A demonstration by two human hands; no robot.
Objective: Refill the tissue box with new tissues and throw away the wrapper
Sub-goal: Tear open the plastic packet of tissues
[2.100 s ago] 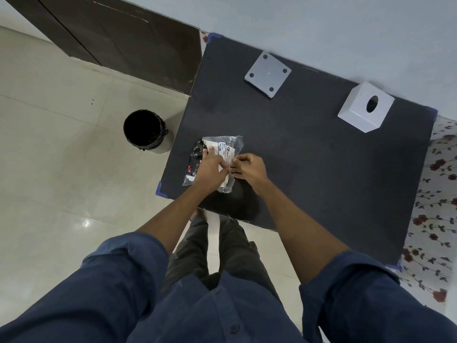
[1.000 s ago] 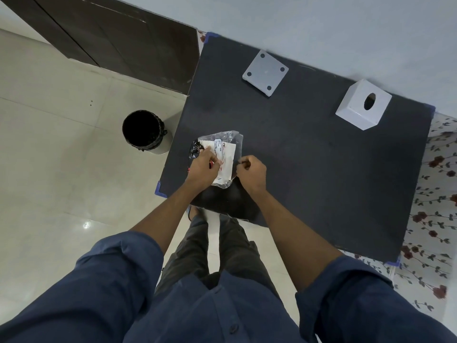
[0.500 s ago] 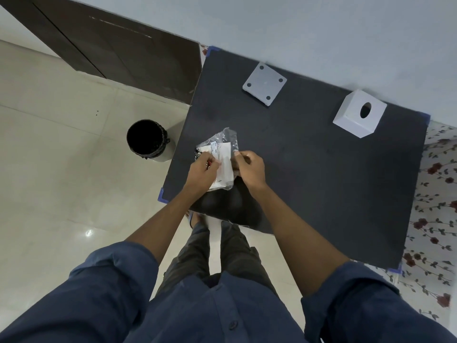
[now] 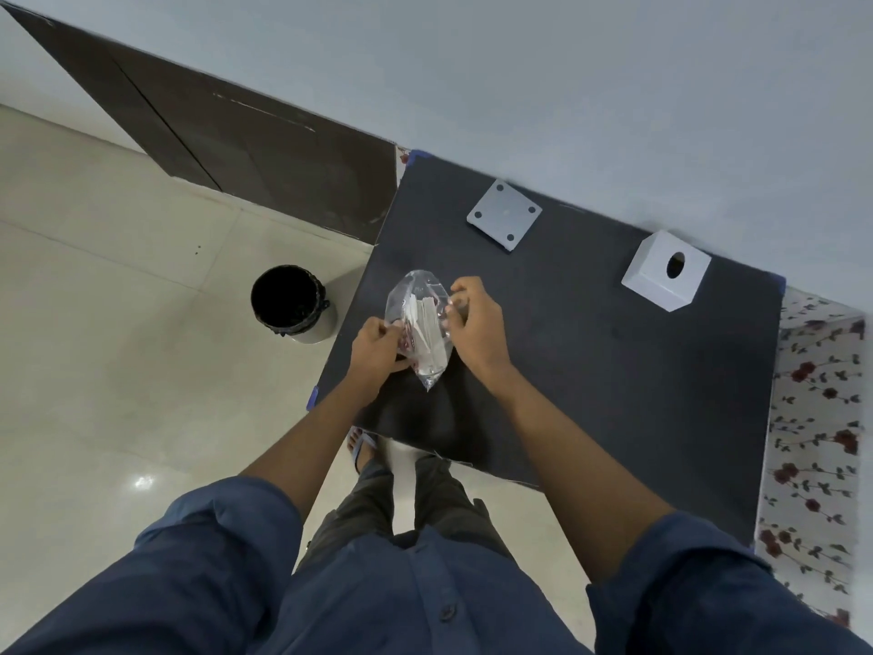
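A clear plastic pack of white tissues (image 4: pixel 423 323) is held on edge above the near left part of the black table (image 4: pixel 590 371). My left hand (image 4: pixel 375 354) pinches its left side and my right hand (image 4: pixel 475 323) pinches its right side, with the wrapper stretched between them. The white tissue box (image 4: pixel 663 271), with a round hole in its top, stands at the far right of the table. A flat white square base plate (image 4: pixel 504 215) with holes at its corners lies at the far middle.
A black waste bin (image 4: pixel 289 302) stands on the tiled floor just left of the table. A dark wooden panel (image 4: pixel 236 134) runs along the wall behind it. A floral-patterned surface (image 4: pixel 817 418) borders the table's right edge.
The pack has been lifted off the table and turned on edge. My hands have moved apart to its two sides, pulling at the wrapper.
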